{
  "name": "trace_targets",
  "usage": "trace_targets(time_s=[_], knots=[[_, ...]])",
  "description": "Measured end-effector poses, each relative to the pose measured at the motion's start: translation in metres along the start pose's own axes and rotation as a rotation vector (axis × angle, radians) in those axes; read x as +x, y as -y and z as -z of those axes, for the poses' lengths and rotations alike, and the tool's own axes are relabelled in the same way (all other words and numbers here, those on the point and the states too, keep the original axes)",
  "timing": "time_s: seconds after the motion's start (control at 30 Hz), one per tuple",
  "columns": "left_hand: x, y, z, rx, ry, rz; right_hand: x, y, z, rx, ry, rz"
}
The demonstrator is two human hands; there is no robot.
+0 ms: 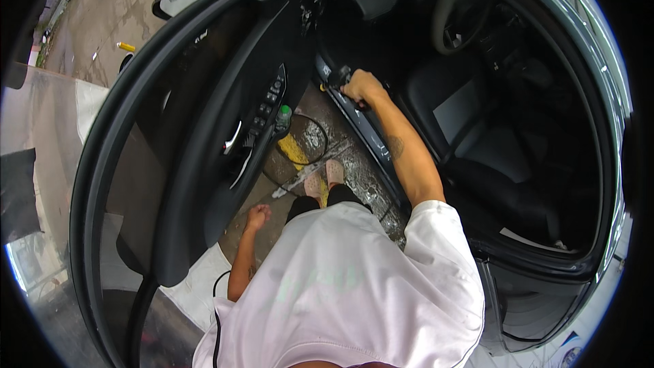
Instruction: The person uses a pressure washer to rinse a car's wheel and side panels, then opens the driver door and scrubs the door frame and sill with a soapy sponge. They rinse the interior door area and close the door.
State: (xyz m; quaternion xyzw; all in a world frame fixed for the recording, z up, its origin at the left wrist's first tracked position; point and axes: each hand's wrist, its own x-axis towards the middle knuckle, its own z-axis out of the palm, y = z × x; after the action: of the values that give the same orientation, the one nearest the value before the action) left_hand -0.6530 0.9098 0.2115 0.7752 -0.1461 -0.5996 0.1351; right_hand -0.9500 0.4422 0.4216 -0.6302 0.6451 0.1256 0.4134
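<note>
My right hand [364, 87] is closed around a dark handheld tool [339, 77], whose exact kind I cannot tell, over the front part of the car's door sill [357, 117]. Part of the tool is hidden by the fingers. A small yellow piece shows beside it. My left hand [259, 215] hangs low between my body and the open car door [204, 163], its fingers curled; whether they enclose anything is not clear. A bottle with a green cap [283, 117] stands in the door's pocket, next to the window switches [265, 105].
The driver's seat [490, 148] and steering wheel [449, 15] lie inside the car at the right. A black hose or cable [326, 138] loops over the wet floor [357, 179] near my feet. The door mirror [179, 2] projects at the upper left.
</note>
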Motion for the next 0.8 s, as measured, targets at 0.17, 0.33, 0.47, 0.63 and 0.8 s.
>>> trace_targets(time_s=[0.17, 0.33, 0.47, 0.63, 0.8], knots=[[0.002, -0.022, 0.0, -0.024, -0.017, -0.005, -0.005, -0.032, -0.004, -0.032, -0.086, -0.011], [-0.002, -0.03, 0.002, 0.051, -0.012, 0.02, -0.059, -0.024, 0.053, -0.08, -0.245, 0.089], [-0.006, -0.057, 0.0, 0.105, -0.015, 0.017, -0.094, 0.002, 0.118, 0.092, -0.512, 0.286], [-0.012, -0.091, -0.005, 0.108, -0.032, -0.014, -0.112, 0.05, 0.19, 0.114, -0.593, 0.338], [-0.008, -0.101, -0.006, 0.1, -0.039, -0.047, -0.113, 0.074, 0.221, 0.107, -0.63, 0.409]])
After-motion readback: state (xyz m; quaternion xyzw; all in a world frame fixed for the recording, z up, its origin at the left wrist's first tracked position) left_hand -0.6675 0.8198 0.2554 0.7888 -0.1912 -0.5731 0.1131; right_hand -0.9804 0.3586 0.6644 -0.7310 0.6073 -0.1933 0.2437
